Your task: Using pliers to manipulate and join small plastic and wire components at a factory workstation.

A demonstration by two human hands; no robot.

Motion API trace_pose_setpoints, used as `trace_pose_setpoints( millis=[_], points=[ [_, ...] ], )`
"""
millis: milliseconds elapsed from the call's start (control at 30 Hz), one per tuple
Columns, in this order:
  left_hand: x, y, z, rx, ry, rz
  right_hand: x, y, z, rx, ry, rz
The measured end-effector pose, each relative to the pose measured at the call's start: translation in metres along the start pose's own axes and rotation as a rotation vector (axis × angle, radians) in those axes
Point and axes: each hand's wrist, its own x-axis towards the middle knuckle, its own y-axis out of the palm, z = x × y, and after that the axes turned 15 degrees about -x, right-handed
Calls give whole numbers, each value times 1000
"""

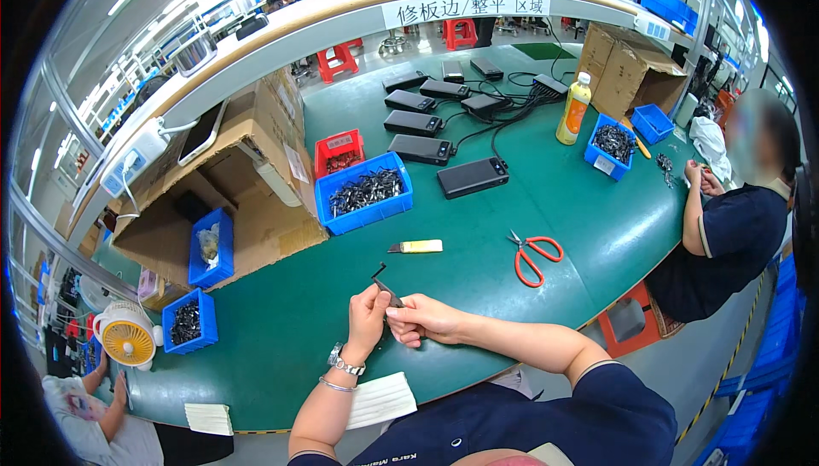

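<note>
My left hand (368, 312) and my right hand (424, 319) meet above the green table near its front edge, both closed. A slim grey metal tool (389, 291) sticks out from between them, and my right fingers pinch it. At its far end shows a small black bent part (379, 272); whether the left fingers hold this part or the tool is hidden. Beyond my hands lies a utility knife (418, 246) with a yellow handle. Red-handled scissors or snips (536, 257) rest open to the right.
Blue bins of small black parts (409, 183) (187, 321) (589, 159) and a red bin (319, 155) surround the workplace. Black power banks (472, 178) with cables lie farther back. A cardboard box (281, 236), yellow fan (129, 340), bottle (573, 112) and white cloth (380, 399) are around. A co-worker (734, 219) sits right.
</note>
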Motion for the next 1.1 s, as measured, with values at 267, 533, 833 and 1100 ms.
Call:
trace_pose_setpoints(
  millis=[267, 533, 833, 1100],
  points=[
    [1, 2, -2, 44, 32, -27, 1, 2, 0, 0, -11, -17],
    [-1, 0, -6, 55, 80, -1, 0, 3, 2, -22, -15, -9],
    [0, 0, -13, 217, 148, -93, 1, 1, 6, 62, -51, -155],
    [-2, 5, -11, 148, 159, -111, 5, -9, -4, 179, 17, -283]
  ],
)
